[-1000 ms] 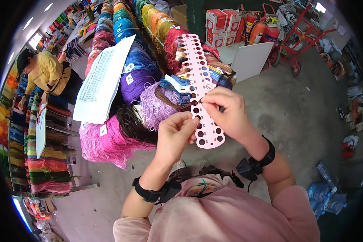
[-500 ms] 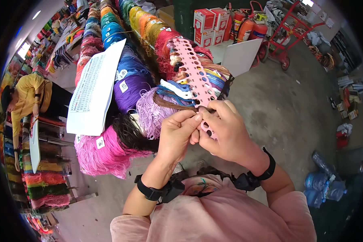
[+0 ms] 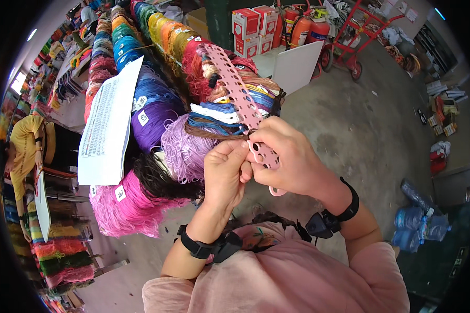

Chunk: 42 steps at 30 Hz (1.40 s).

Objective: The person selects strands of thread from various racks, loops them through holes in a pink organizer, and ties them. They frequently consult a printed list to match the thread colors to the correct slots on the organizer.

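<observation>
A long pink thread holder (image 3: 237, 94) with rows of round holes slants away from me, strands of many colours looped along its left edge. My right hand (image 3: 290, 156) is closed around its near end, thumb and forefinger close to a hole. Beside it, my left hand (image 3: 223, 169) pinches at the holder's edge, where a brown thread bundle (image 3: 206, 133) comes in; the strand ends are hidden by the fingers. Blue and white thread bundles (image 3: 214, 113) hang just beyond the brown one. The fingertips of both hands nearly touch.
Thread hanks in purple (image 3: 149, 128), lilac (image 3: 184, 148) and pink (image 3: 128, 211) lie on racks at left, under a printed sheet (image 3: 109, 125). A person in yellow (image 3: 28, 138) bends over another rack. Fire extinguishers (image 3: 300, 32), a red hand truck (image 3: 350, 36) and water bottles (image 3: 410, 229) stand around.
The pink holder has tilted in my right hand, showing more of its near end and a loop below it. My view has shifted slightly right. Both hands stay together at the brown thread.
</observation>
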Available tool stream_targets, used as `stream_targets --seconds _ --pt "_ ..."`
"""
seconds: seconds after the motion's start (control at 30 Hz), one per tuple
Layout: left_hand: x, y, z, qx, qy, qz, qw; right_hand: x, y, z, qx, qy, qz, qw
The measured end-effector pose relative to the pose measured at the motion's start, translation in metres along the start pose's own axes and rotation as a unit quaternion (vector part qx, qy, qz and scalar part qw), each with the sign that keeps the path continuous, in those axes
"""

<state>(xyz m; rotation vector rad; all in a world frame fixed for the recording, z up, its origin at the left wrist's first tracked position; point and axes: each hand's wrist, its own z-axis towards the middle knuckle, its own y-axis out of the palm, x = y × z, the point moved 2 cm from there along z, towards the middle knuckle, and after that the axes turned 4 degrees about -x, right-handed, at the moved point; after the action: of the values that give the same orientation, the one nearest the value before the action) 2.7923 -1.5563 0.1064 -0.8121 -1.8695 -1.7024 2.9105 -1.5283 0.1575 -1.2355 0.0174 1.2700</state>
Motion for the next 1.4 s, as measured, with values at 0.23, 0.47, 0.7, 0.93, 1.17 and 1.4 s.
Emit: stream_targets --seconds 0.23,0.47,0.7,0.93,1.17,1.4 --pt "-0.002 0.007 -0.002 0.018 0.061 0.074 0.995 0.008 0.007 -0.002 0.039 0.023 0.081 0.996" --pt "-0.012 0.006 -0.005 0.066 0.096 0.104 0.988 0.011 0.011 -0.008 0.051 0.037 0.111 0.992" --pt "-0.002 -0.027 -0.029 0.081 0.128 0.006 0.988 0.019 0.011 -0.008 0.024 0.012 0.102 0.994" --pt "0.0 -0.026 -0.035 0.131 0.066 -0.018 0.989 0.023 0.024 -0.011 0.001 0.008 0.119 0.993" --pt "0.002 -0.02 -0.042 0.165 0.101 0.056 0.98 0.026 0.022 -0.013 0.002 0.015 0.126 0.992" --pt "0.024 0.017 -0.04 -0.067 0.039 0.012 0.997 0.029 0.017 -0.015 0.032 -0.011 0.141 0.989"
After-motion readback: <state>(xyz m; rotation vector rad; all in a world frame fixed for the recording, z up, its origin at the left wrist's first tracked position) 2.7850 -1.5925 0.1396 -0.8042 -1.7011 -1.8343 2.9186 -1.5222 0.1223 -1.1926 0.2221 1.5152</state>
